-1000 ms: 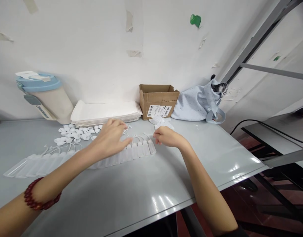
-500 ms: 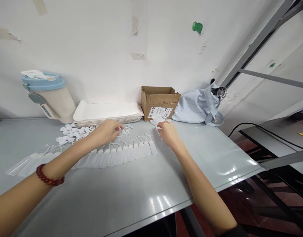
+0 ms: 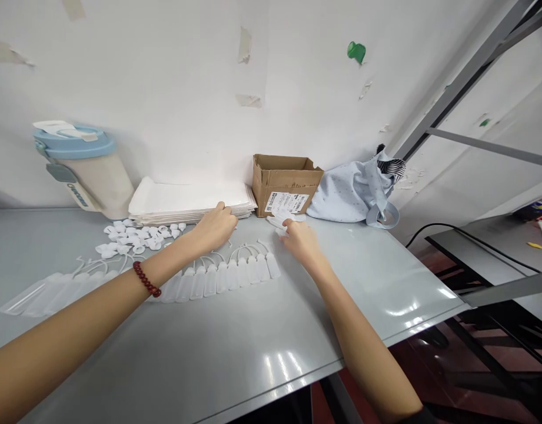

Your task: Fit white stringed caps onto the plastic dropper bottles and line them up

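Observation:
My left hand, with a red bead bracelet on its wrist, reaches to the front edge of a stack of white paper bags; its fingers curl against the stack's edge. My right hand rests by a small heap of clear plastic pieces in front of the cardboard box, fingers bent on them. Between and below the hands lies a long row of small clear bottles with looped cords, laid side by side on the grey table.
A pile of small white caps lies left of my left hand. A blue-lidded jug stands at the far left by the wall. A pale blue cloth bag sits right of the box. The table's edge drops off at right.
My left hand has moved forward from the bottle row to the edge of the white stack. My right hand has slid forward to the clear pieces by the box.

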The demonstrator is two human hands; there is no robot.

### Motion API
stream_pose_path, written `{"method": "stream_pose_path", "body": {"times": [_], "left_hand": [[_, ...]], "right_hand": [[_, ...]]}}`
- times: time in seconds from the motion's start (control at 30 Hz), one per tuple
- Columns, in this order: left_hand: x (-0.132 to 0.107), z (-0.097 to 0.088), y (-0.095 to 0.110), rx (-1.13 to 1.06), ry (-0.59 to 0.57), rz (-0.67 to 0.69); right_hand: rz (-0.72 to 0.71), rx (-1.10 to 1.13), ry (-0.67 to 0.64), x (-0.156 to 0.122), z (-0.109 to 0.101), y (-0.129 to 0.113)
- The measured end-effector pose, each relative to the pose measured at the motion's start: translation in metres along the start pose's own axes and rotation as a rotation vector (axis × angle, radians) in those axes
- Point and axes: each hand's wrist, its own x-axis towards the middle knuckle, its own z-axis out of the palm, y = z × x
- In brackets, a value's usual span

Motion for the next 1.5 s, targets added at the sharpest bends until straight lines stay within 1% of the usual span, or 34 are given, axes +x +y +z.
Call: {"method": "stream_pose_path", "body": {"times": [0.1, 0.2, 0.3, 0.33, 0.37, 0.47, 0.53, 0.63, 0.77, 0.97, 1.07, 1.23, 1.33, 1.5], "left_hand": [[0.003, -0.006, 0.001, -0.058, 0.03, -0.011], [0.003, -0.018, 0.003, -0.151, 0.075, -0.058], [-0.005, -0.033, 0.007, -0.284, 0.116, -0.146], [-0.01, -0.038, 0.01, -0.368, 0.122, -0.184], [-0.016, -0.042, 0.012, -0.527, 0.126, -0.244], [-0.035, -0.048, 0.022, -0.97, 0.068, -0.345], [-0.046, -0.049, 0.027, -1.158, -0.001, -0.387], [-0.057, -0.047, 0.032, -1.321, -0.093, -0.446], [-0.062, -0.045, 0.033, -1.386, -0.119, -0.48], [-0.062, -0.041, 0.031, -1.275, -0.125, -0.461], [-0.062, -0.04, 0.03, -1.222, -0.132, -0.455], [-0.063, -0.039, 0.031, -1.207, -0.154, -0.452], [-0.063, -0.037, 0.031, -1.287, -0.188, -0.438], [-0.062, -0.031, 0.031, -1.547, -0.247, -0.466]], "right_hand": [[-0.005, 0.055, 0.035, -0.001, -0.003, 0.0], [-0.028, 0.131, 0.071, -0.002, -0.003, -0.002], [-0.111, 0.311, 0.178, -0.005, 0.0, -0.008], [-0.154, 0.384, 0.216, -0.006, 0.002, -0.01], [-0.204, 0.452, 0.245, -0.008, 0.003, -0.013], [-0.384, 0.615, 0.277, -0.016, 0.005, -0.023], [-0.498, 0.697, 0.277, -0.023, 0.006, -0.03], [-0.607, 0.743, 0.275, -0.03, 0.011, -0.038], [-0.684, 0.726, 0.293, -0.033, 0.017, -0.041], [-0.768, 0.617, 0.387, -0.034, 0.022, -0.041], [-0.768, 0.622, 0.407, -0.036, 0.023, -0.042], [-0.714, 0.716, 0.369, -0.039, 0.019, -0.045], [-0.694, 0.78, 0.336, -0.04, 0.016, -0.047], [-0.631, 0.919, 0.259, -0.041, 0.015, -0.048]]}}
